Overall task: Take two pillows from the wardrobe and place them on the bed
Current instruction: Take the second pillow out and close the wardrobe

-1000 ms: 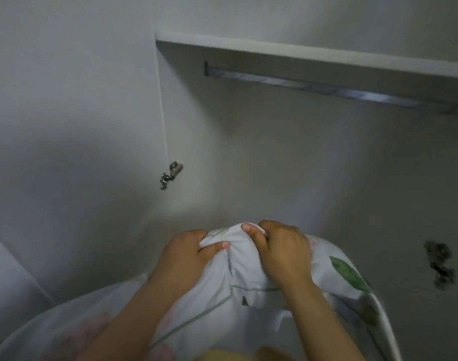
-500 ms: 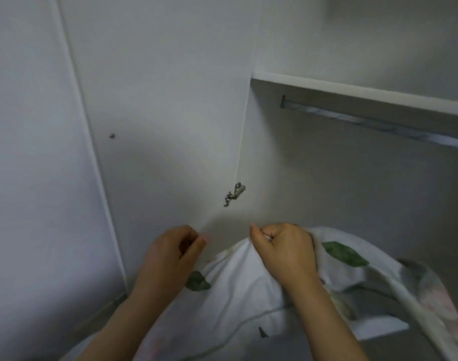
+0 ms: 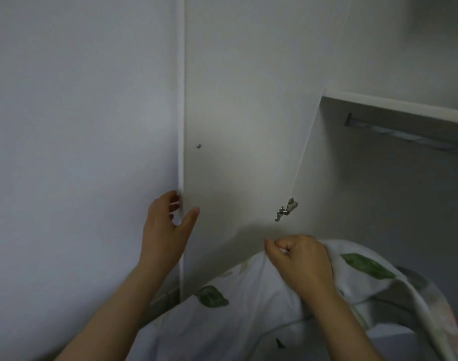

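A white pillow (image 3: 248, 316) with green leaf and pale pink prints fills the lower middle and right of the view. My right hand (image 3: 300, 259) is closed on a bunch of its cover at the top. My left hand (image 3: 167, 225) is off the pillow, its fingers wrapped round the free edge of the open white wardrobe door (image 3: 235, 152), thumb on the inner face. The pillow's lower part is cut off by the frame. No second pillow and no bed are in sight.
The wardrobe's inside lies at the right, with a white shelf (image 3: 394, 105) and a metal hanging rail (image 3: 405, 136) under it. A metal hinge (image 3: 286, 209) sits on the door's inner side. A plain white wall (image 3: 79, 152) fills the left.
My left hand has let go of the pillow and moved up and left onto the door's edge. My right hand keeps its hold. The view has swung left.
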`<state>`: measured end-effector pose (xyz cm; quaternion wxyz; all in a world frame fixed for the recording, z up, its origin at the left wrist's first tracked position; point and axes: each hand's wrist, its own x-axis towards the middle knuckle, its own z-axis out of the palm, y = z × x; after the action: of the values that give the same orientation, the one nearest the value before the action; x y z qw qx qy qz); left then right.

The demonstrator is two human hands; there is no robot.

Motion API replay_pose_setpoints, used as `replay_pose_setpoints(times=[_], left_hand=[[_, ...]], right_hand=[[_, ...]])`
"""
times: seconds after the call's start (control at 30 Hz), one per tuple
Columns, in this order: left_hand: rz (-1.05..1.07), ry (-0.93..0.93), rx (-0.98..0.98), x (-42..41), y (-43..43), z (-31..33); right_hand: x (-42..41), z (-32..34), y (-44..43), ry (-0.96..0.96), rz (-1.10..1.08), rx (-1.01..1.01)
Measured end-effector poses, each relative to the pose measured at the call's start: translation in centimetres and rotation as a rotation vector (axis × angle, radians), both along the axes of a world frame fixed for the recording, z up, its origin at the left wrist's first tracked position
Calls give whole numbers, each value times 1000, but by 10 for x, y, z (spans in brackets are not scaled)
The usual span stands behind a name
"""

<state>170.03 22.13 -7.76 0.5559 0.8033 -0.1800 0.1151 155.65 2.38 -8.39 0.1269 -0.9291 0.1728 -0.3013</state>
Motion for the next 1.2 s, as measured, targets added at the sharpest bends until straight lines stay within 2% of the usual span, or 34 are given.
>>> replay_pose_setpoints(times=[0.1,0.33,0.77,1.07,1.2], left_hand=[[5,49,-82,8,-6,5],[54,-81,-65,0,-14,-3],[28,-107,-103,-61,-32,-10],[-76,-106,-78,-123,-63,-8],[-210,-85,-32,-150,-88,-7]], right_hand=[[0,-2,4,-1,-8,40],[-9,-4,1,-27,-39,63],[-76,-11,-18,-26,-155,132],[-145,-17,-31,-20,-244,103],[-181,-18,-47,-34,-305,110]])
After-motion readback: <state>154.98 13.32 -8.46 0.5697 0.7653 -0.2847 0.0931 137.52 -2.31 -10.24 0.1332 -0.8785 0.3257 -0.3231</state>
